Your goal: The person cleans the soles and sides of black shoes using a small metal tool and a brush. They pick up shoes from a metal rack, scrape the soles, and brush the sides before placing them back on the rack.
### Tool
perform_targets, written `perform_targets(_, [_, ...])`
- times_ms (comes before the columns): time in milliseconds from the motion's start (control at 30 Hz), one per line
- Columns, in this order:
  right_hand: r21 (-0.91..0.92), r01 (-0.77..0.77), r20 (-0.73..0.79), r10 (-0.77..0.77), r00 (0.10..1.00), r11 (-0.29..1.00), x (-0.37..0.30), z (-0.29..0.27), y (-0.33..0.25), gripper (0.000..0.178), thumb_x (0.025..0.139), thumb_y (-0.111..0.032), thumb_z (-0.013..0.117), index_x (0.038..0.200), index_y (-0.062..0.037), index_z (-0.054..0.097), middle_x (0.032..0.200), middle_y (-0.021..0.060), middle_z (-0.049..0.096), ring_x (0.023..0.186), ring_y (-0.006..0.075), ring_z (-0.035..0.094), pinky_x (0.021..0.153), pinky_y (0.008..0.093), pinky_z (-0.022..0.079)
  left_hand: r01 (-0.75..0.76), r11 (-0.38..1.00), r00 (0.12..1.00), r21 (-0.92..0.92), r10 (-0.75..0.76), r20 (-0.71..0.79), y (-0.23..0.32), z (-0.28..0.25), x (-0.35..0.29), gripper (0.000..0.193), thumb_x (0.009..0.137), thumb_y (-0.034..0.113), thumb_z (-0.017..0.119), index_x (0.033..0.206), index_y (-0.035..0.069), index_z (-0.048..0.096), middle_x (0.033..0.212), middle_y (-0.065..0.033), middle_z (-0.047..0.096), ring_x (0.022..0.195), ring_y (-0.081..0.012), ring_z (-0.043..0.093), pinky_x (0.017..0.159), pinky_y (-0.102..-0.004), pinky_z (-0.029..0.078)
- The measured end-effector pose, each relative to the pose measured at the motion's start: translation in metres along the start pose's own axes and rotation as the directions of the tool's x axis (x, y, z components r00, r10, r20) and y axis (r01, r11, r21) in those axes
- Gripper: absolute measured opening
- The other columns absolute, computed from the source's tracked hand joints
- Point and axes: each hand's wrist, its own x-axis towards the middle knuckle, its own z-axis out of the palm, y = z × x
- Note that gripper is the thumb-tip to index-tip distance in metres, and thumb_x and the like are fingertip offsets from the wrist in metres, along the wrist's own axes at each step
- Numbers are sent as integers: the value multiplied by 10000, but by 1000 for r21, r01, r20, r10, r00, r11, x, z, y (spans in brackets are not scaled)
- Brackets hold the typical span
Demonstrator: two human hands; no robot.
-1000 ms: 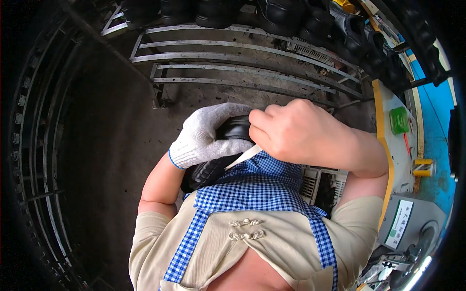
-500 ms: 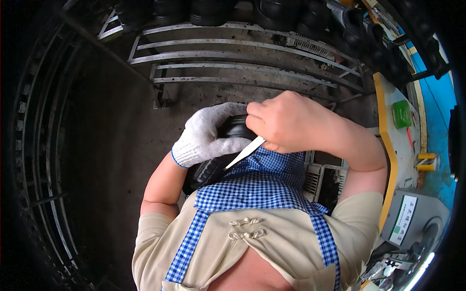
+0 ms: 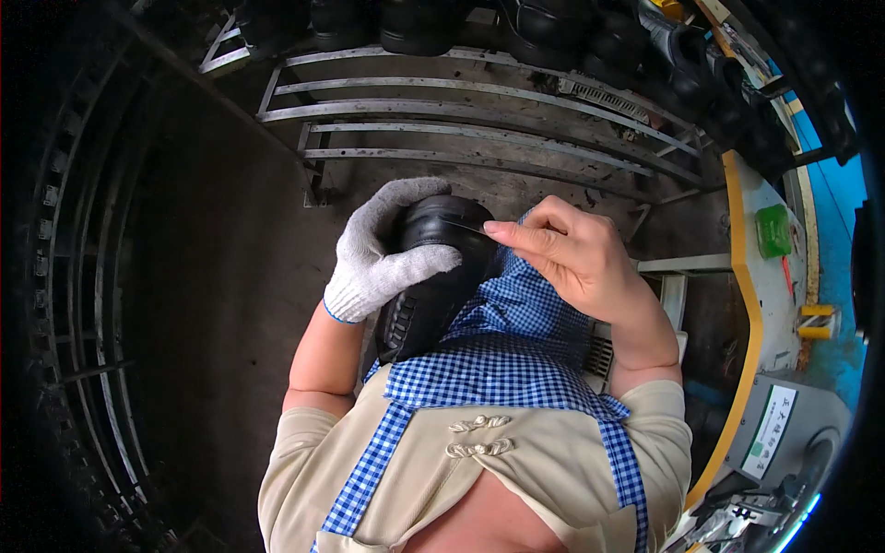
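A black leather shoe (image 3: pixel 441 217) is held against my lap, its toe pointing away from me and its laces nearer my body. My left hand (image 3: pixel 380 249), in a white knitted glove, wraps the shoe from the left, the thumb lying across its upper. My bare right hand (image 3: pixel 576 253) is at the right side of the toe. Its thumb and forefinger are pinched together at the shoe's edge, where a thin pale line runs over the leather. What sits between those fingertips is too small to make out.
Metal rack bars (image 3: pixel 461 106) stand ahead, with several black shoes (image 3: pixel 419 28) along the top. To the right is a yellow-edged workbench (image 3: pixel 751 276) bearing a green container (image 3: pixel 772 230) and a grey machine (image 3: pixel 793 419). Another rack (image 3: pixel 92 323) lines the left.
The white pointed tool in my right hand no longer shows. That hand has turned, its fingertips now at the shoe's toe, and my right elbow has drawn in. More of the shoe's upper shows.
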Motion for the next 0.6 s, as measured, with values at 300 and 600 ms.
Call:
perform_targets(300, [-94,-42,-15,40,999,995,5,1,-13,368,797,-21,717,1140,-154,720,733,74,556,559,176,560,482,292,430,4,999,999,34,-2,-52,-1,2,-5,701,625,187,891,1221,-13,582,1129,-108,644,1056,-198,609,954,-329,481])
perform_targets(600, [-157,-41,-8,40,999,987,4,-4,-11,403,759,0,725,1126,-167,727,737,72,558,562,178,564,481,301,441,6,1000,999,11,-6,-48,-2,2,-8,706,624,194,889,1223,-12,578,1128,-111,641,1063,-204,607,969,-337,474])
